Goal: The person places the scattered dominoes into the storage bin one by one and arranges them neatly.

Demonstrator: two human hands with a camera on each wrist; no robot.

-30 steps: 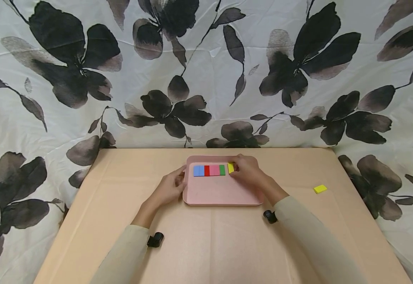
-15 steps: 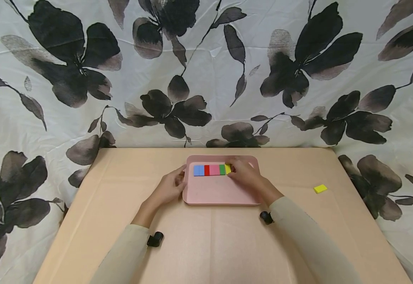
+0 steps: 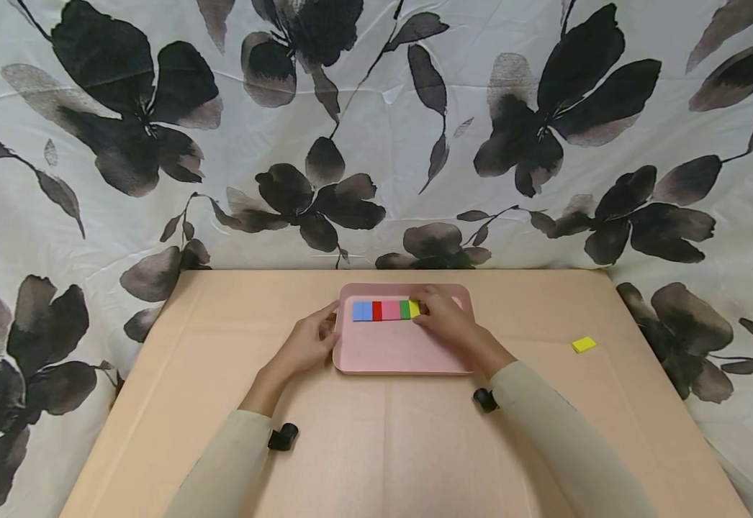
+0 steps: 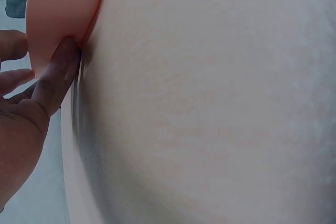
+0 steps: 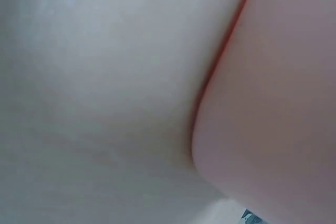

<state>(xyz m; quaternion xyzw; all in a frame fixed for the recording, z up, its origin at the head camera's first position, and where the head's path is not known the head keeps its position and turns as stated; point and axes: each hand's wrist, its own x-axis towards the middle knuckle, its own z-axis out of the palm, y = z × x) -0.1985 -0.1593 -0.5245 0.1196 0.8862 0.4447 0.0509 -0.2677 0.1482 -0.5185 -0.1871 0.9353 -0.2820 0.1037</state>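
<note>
A pink tray (image 3: 376,352) lies on the table in the head view. Along its upper part runs a row of flat coloured tiles: blue tiles (image 3: 363,311), a red tile (image 3: 377,311), a pink section (image 3: 391,310), a green tile (image 3: 405,309) and a yellow tile (image 3: 415,309) at the right end. My right hand (image 3: 444,316) pinches that yellow tile against the green one, its fingers covering part of it. My left hand (image 3: 308,338) grips the tray's left edge; the left wrist view shows the thumb (image 4: 62,61) against the rim. The right wrist view has only the tray's corner (image 5: 252,129).
Another yellow tile (image 3: 584,344) lies on the table to the right of the tray. The beige-covered table (image 3: 350,446) ends at a floral cloth (image 3: 415,129) behind it. Black wrist cameras sit at both cuffs.
My right hand has slid the yellow tile left across the tray, closing the gap to the green tile. My left hand stays at the tray's edge.
</note>
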